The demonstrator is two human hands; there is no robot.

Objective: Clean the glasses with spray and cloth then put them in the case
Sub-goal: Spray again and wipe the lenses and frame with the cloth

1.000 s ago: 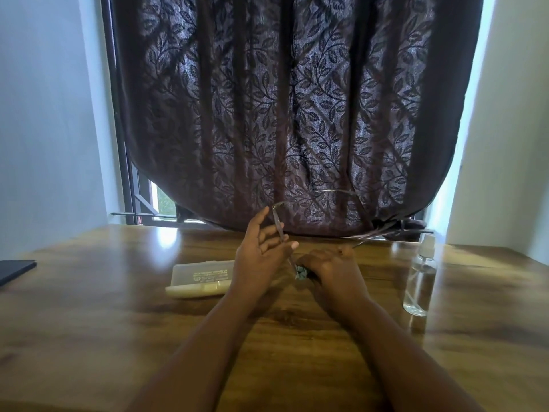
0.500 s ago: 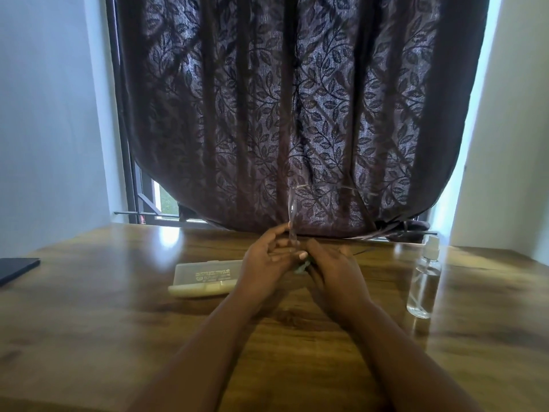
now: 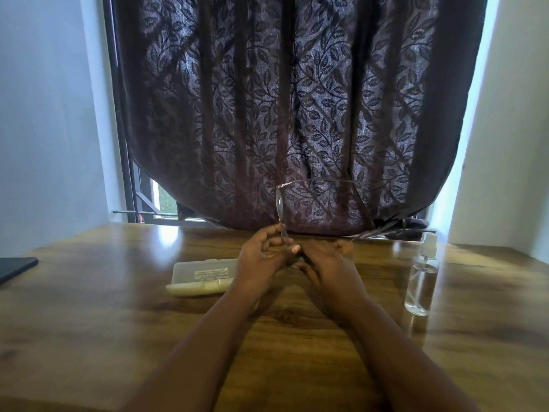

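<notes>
Thin-rimmed glasses (image 3: 279, 203) stand upright above the table, seen nearly edge-on, with both temples (image 3: 318, 181) stretched out to the right. My left hand (image 3: 261, 260) pinches the lower part of the frame between thumb and fingers. My right hand (image 3: 326, 263) is curled right beside it, touching it, with a small dark cloth (image 3: 294, 261) barely showing between the two hands. The pale plastic case (image 3: 202, 276) lies closed on the table just left of my left hand. A clear spray bottle (image 3: 421, 281) stands upright to the right, apart from both hands.
The wooden table (image 3: 118, 322) runs up to a window hung with a dark leaf-patterned curtain (image 3: 297, 99). A flat dark device (image 3: 15, 267) lies at the table's left edge. White walls close in on both sides.
My left hand went from open fingers to a pinch on the frame. The glasses swung more upright, and both hands drew together.
</notes>
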